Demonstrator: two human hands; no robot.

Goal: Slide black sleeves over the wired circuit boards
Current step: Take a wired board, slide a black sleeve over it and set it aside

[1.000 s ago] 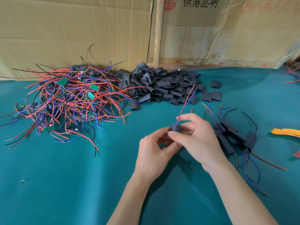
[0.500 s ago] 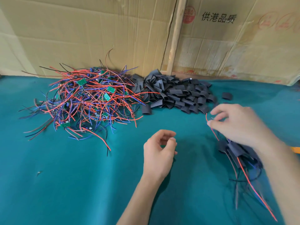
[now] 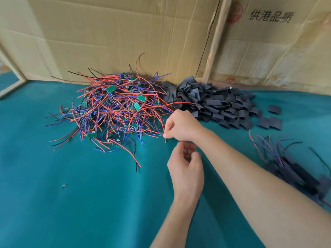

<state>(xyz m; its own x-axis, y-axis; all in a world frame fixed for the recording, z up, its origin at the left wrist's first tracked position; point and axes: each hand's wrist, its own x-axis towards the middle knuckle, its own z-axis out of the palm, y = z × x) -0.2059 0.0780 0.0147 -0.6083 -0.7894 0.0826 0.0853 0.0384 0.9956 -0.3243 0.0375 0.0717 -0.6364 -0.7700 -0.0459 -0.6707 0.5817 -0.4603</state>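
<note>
Teal cloth [image 3: 75, 203] covers the worktop, and flattened cardboard [image 3: 125, 33] stands along its back edge. At the middle of the worktop the right hand [image 3: 180, 127] reaches across with its fingers curled, thumb and forefinger pinching the end of a red wire [image 3: 165, 138] at the near right fringe of the pile of wired boards [image 3: 114, 108] — a tangle of red, blue and black leads with small green boards showing through, heaped toward the back edge, left of centre. The left hand [image 3: 185, 169] sits just below the right one, close to it, fingers loosely curled toward the thumb; it holds nothing that can be made out. Right behind the right hand, against the back edge, lies the heap of black sleeves [image 3: 215, 102], touching the wire pile on its left side, with a few loose sleeves [image 3: 268, 120] scattered to its right. Near the right edge of the worktop, well apart from both hands, a smaller bundle of sleeved boards [image 3: 293, 169] lies with its wires fanning toward the back — somewhat blurred
</note>
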